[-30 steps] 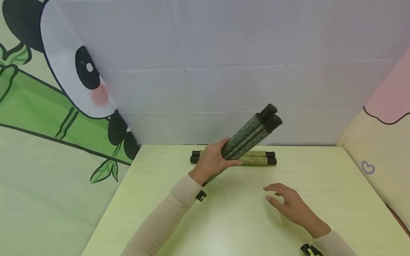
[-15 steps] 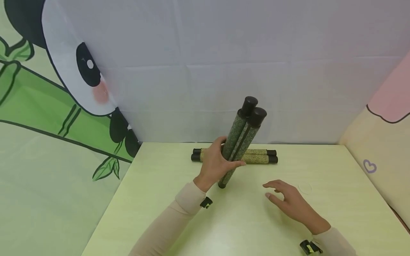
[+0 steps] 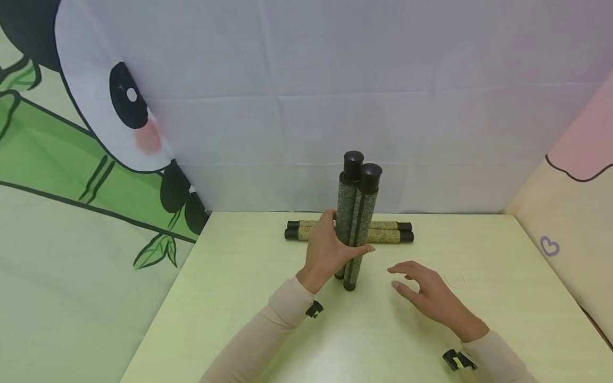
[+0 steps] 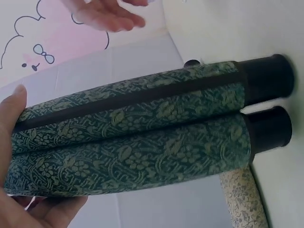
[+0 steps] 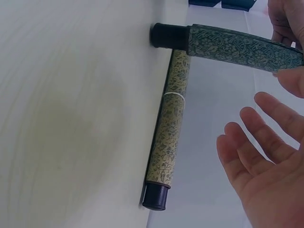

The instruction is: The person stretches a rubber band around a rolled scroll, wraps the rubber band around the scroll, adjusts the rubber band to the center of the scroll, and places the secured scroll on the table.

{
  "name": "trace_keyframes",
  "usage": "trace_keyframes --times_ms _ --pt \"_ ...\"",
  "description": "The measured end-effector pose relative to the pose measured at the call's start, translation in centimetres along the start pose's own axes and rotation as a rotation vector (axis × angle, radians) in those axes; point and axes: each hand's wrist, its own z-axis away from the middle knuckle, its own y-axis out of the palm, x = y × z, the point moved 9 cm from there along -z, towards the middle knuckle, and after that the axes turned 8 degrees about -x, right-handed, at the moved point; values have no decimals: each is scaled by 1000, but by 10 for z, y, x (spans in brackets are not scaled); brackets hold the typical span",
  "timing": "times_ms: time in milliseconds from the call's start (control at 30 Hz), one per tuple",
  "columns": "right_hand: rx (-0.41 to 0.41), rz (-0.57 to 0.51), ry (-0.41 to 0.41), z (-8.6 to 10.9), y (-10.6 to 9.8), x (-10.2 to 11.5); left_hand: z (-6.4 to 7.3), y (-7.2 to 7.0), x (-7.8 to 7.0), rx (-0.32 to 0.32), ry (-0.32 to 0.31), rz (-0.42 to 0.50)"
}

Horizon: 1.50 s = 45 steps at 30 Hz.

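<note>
Green scrolls being held upright over a table. The left hand [image 3: 330, 251] is grasping the pair of green scrolls [image 3: 365, 213], its thumb lying on one side and its fingers curling round the other. The pair is standing almost vertical near the middle of the table [image 3: 230, 298], toward the far edge; whether the lower knobs are touching the surface cannot be told. The right hand [image 3: 428, 292] is hovering nearer the right edge, its fingers loosely bent and holding nothing. Judging from these positions, the raising of the green pair is looking complete, whereas letting go of it is clearly waiting to be done. The yellow scrolls [image 3: 385, 235] are lying unheld, side by side and parallel to the far edge, a pale band [image 5: 175, 95] encircling one of them. Behind, a white backdrop [image 3: 316, 64] is bounding the far edge, and the yellow pair is leaving little space there. Free room is stretching toward the left edge and the near part of the table; on the right, only a faint thin loop [image 3: 463, 279] is lying beyond the right hand.
</note>
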Motion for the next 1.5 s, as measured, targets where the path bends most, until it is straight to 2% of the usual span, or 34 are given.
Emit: trace_keyframes --times_ms 267,400,533,700,833,1000,1100,1300,1400,1500 --pt "50 -21 -72 -42 -12 -16 -21 19 6 -90 -47 -18" --pt "44 -36 -125 -64 -20 -24 -30 32 12 -101 -109 4" --pt "36 -50 -144 -88 -33 -26 -35 41 18 -112 -169 22" --pt "-11 -53 -185 -109 -49 -8 -37 45 16 -110 -145 10" --pt "-38 -66 -220 -123 -59 3 -39 47 15 -135 -124 -8" --pt "-62 -81 -266 -135 -67 15 -41 50 13 -160 -95 -33" --pt "-81 -94 -273 -137 -70 29 -37 46 10 -163 -75 -36" --pt "-124 -155 -225 -147 -74 63 -30 38 1 -156 -32 -7" --pt "-149 -214 -150 -152 -74 75 -24 36 -8 -138 11 -12" --pt "-167 -276 -41 -155 -71 82 -18 33 -17 -139 49 -37"
